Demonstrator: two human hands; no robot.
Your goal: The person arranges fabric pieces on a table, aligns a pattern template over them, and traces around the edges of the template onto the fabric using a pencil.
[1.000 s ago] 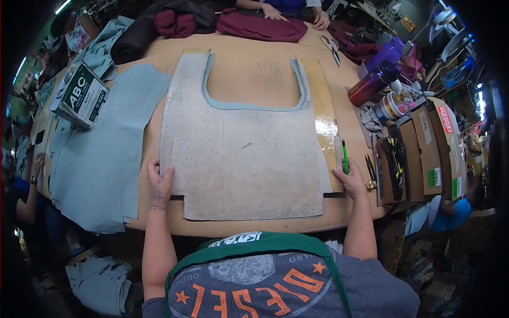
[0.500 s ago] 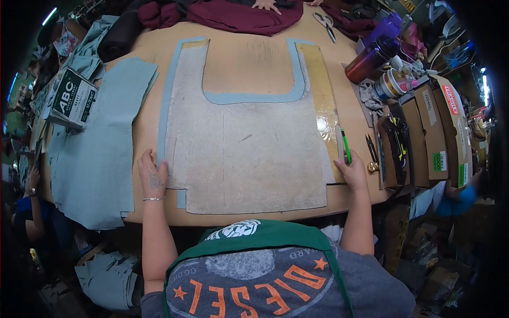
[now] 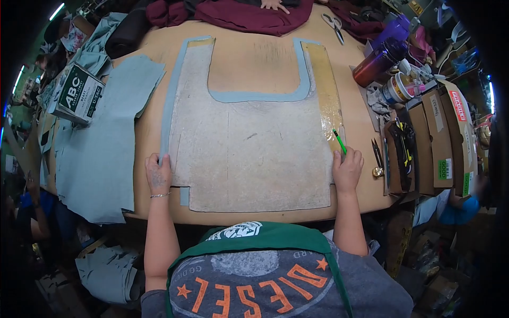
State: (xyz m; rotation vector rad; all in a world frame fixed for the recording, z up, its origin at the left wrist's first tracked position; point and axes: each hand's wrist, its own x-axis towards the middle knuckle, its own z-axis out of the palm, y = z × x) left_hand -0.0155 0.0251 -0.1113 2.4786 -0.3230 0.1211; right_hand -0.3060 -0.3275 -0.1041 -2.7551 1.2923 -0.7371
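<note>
A large U-notched grey pattern board (image 3: 260, 153) lies flat on light blue fabric (image 3: 254, 96), which shows along the notch and the left side. A yellowish strip (image 3: 324, 79) runs down the board's right side. At the lower left edge, my left hand (image 3: 158, 174) has its thumb and bent fingers closed on the blue fabric border. My right hand (image 3: 348, 170) rests at the board's lower right edge, closed around a green pencil (image 3: 340, 142) that points up and left. The fingertips' exact contact with the edge is partly hidden.
To the left, more blue fabric (image 3: 101, 153) carries an ABC tin (image 3: 78, 94). On the right stand a tumbler (image 3: 379, 61), a white tub (image 3: 396, 89) and cardboard boxes (image 3: 432, 140). Scissors (image 3: 334, 27) lie at the back near maroon cloth (image 3: 254, 16) and another person's hand (image 3: 274, 5).
My right hand has shifted inward against the board's edge, and the pencil tilts further left. My left fingers have drawn closer together at the left edge. The whole view has shifted slightly.
</note>
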